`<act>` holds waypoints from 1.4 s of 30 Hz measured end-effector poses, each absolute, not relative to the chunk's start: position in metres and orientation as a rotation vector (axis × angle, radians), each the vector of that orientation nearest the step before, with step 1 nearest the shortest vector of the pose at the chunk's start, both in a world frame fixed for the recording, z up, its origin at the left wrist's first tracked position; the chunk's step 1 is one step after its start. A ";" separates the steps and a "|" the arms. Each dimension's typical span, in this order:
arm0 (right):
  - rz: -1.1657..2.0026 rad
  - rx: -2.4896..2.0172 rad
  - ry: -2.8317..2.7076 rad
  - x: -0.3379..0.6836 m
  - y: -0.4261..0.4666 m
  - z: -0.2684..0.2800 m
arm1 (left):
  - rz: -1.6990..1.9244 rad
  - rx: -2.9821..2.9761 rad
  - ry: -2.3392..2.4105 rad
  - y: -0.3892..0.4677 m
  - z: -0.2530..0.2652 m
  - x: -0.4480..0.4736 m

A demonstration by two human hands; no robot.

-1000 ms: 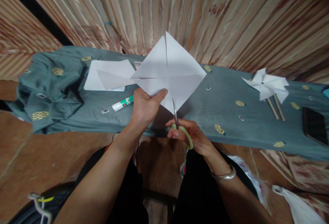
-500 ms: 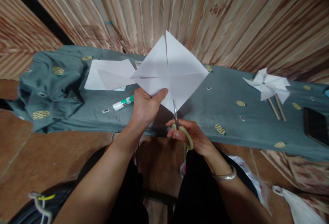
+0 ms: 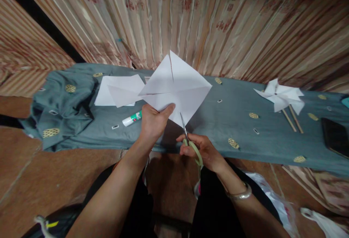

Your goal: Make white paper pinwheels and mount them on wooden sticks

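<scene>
A white square sheet of paper (image 3: 188,88) is held up in front of me, turned with its corners up, down and sideways. Slits run inward from its top and left corners. My left hand (image 3: 156,119) pinches its lower left part, thumb on top. In my right hand (image 3: 200,147) are scissors (image 3: 194,150) with pale green handles, their blades at the bottom corner of the paper. Below the left side of the sheet lies a green and white glue stick (image 3: 132,118), partly hidden by my left hand.
More white paper (image 3: 117,88) lies at the left on the grey-green patterned cloth (image 3: 234,114), beside a bunched heap of cloth (image 3: 68,103). Paper pinwheels (image 3: 283,93) with wooden sticks and a black phone (image 3: 335,136) are on the right. A pleated curtain (image 3: 180,19) hangs behind.
The paper has tilted and come lower in view, with both hands still on paper and scissors. The scissor blades sit slightly lower and to the left. The camera view has shifted a little.
</scene>
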State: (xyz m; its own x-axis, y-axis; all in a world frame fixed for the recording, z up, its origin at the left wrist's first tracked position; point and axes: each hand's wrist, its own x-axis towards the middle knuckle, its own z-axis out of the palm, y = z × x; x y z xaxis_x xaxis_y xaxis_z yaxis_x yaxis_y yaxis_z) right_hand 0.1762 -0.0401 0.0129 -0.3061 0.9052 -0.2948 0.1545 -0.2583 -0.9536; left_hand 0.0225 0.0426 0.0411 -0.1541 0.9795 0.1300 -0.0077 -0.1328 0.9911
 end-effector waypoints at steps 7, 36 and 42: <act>1.579 -1.360 -1.414 0.177 -0.040 0.010 | 1.435 1.199 1.248 0.042 0.041 0.023; 1.636 -1.334 -1.165 0.169 -0.041 0.004 | 1.450 1.185 1.268 0.044 0.039 0.020; 1.622 -1.314 -1.176 0.169 -0.041 0.003 | 1.453 1.196 1.252 0.043 0.041 0.020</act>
